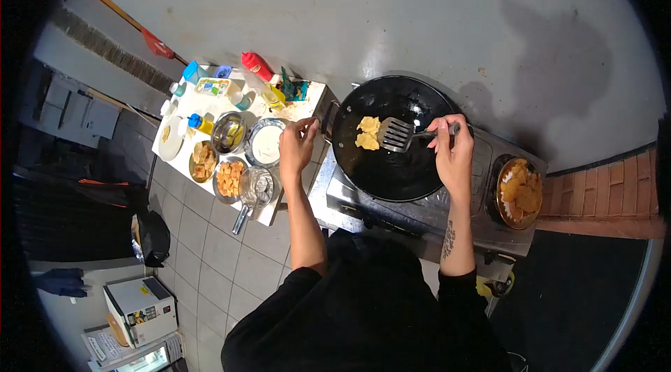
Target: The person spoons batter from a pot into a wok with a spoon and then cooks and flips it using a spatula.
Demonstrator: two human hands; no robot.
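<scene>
My right hand (456, 152) grips the handle of a slotted metal spatula (397, 136). The spatula's head is inside a large black wok (391, 180), touching or right beside two pieces of yellow, battered-looking food (368, 133). My left hand (297, 147) is raised left of the wok, close to its side handle (328, 122), with thumb and fingers drawn together; whether anything small is between them cannot be made out. Just left of that hand sits a bowl of white liquid (266, 145). The wok rests on a metal stove (447, 212).
A plate of fried food (521, 194) stands at the stove's right end. On the white table (203, 103) are a bowl of orange cubes (230, 179), a metal bowl (228, 133), a glass pot (257, 187), a red bottle (256, 65) and several containers. A grey wall rises behind.
</scene>
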